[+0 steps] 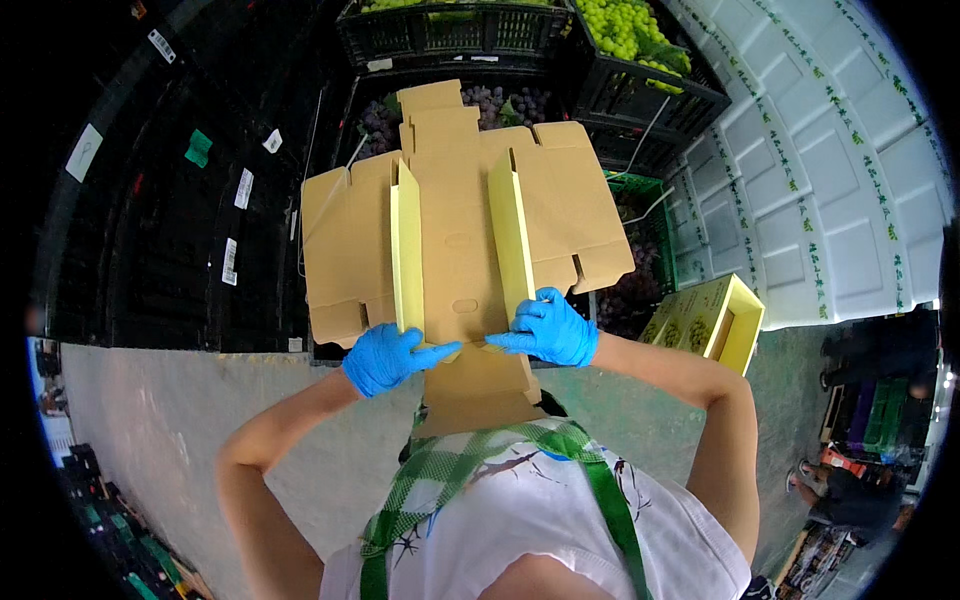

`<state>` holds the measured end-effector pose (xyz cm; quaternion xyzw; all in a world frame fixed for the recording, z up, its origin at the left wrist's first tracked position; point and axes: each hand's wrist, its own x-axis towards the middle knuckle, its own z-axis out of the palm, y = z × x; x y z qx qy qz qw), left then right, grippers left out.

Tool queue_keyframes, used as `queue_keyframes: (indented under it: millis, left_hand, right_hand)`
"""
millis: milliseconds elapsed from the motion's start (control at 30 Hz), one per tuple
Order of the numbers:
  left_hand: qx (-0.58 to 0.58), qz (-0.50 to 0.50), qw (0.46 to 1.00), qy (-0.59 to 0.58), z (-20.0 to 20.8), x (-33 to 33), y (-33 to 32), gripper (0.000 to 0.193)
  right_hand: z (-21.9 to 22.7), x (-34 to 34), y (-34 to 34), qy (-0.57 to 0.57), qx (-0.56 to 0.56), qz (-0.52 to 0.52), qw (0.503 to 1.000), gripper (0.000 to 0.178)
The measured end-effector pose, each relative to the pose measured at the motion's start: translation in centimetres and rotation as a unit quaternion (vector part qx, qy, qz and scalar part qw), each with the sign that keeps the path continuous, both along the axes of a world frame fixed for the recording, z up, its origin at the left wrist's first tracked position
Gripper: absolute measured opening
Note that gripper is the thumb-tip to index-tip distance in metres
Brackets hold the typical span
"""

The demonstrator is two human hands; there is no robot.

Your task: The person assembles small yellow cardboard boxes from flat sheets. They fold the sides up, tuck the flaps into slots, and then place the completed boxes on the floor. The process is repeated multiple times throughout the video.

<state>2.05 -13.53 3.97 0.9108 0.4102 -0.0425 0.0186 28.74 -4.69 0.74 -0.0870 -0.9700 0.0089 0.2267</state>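
A large flat cardboard box (460,215), brown on its inner face, lies spread out in front of me, its wide side flaps out to left and right. Two narrow pale-yellow walls stand folded up along its middle, a left wall (407,250) and a right wall (511,225). My left hand (390,358), in a blue glove, is closed at the near end of the left wall, index finger stretched inward along the fold. My right hand (553,330), gloved alike, grips the near end of the right wall, index finger pointing inward. The thumbs are partly hidden.
Under the cardboard's far end sit purple grapes (515,104) in a dark crate. Green grapes (625,30) fill black crates behind. Black crates (180,210) rise at left, white boxes (800,190) at right. A folded yellow box (742,322) stands right; a person (850,497) is farther off.
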Motion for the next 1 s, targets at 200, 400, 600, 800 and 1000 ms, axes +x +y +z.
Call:
queue_keyframes:
  millis: [200,400,600,800,1000]
  left_hand:
    - [0.044,-0.04,0.991,-0.12,-1.2,-0.7,-0.9,0.074]
    - [-0.003,-0.016,0.991,-0.133,-1.8,-0.3,-3.0,0.083]
    - [0.002,-0.005,0.99,-0.141,-2.3,-0.6,-3.2,0.086]
    - [0.098,0.007,0.989,-0.109,-3.4,0.3,-4.7,0.078]
    - [0.113,0.132,0.961,-0.213,-4.4,-0.2,3.1,0.054]
  right_hand:
    - [1.6,0.8,-0.5,-0.129,-0.003,0.065,0.99,0.062]
    - [0.6,1.0,-2.2,-0.106,-0.029,0.087,0.99,0.064]
    - [0.7,0.0,-2.2,-0.005,-0.054,0.04,0.998,0.044]
    - [0.1,1.6,-4.4,-0.096,-0.025,0.024,0.995,0.058]
    - [-0.9,-1.7,-0.6,-0.01,0.048,-0.114,0.992,0.064]
